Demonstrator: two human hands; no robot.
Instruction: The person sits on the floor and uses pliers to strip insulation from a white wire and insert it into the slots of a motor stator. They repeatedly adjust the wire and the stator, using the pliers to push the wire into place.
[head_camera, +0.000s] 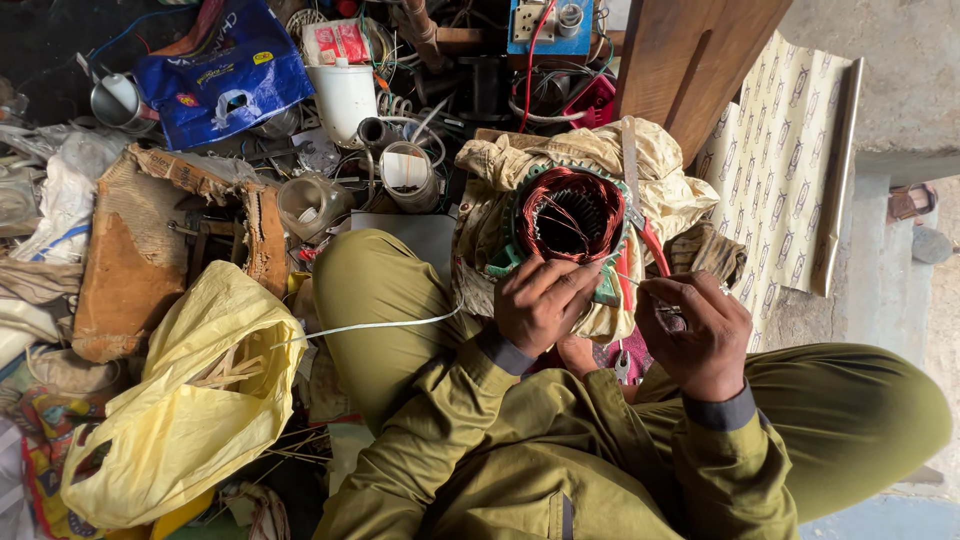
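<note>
Copper-wound round motor stator (570, 215) rests on beige cloth (600, 160) just beyond both hands, bore facing up, the left hand (540, 300) nearer and pinching at its near rim, the right hand (700, 340) pinching a thin wire (650, 283).

The stator (570, 215) sits on a cloth (600, 160) before the knees. Both hands (540, 300) meet at its near rim. A bag (190, 400) lies left, patterned paper (790, 160) right.
</note>
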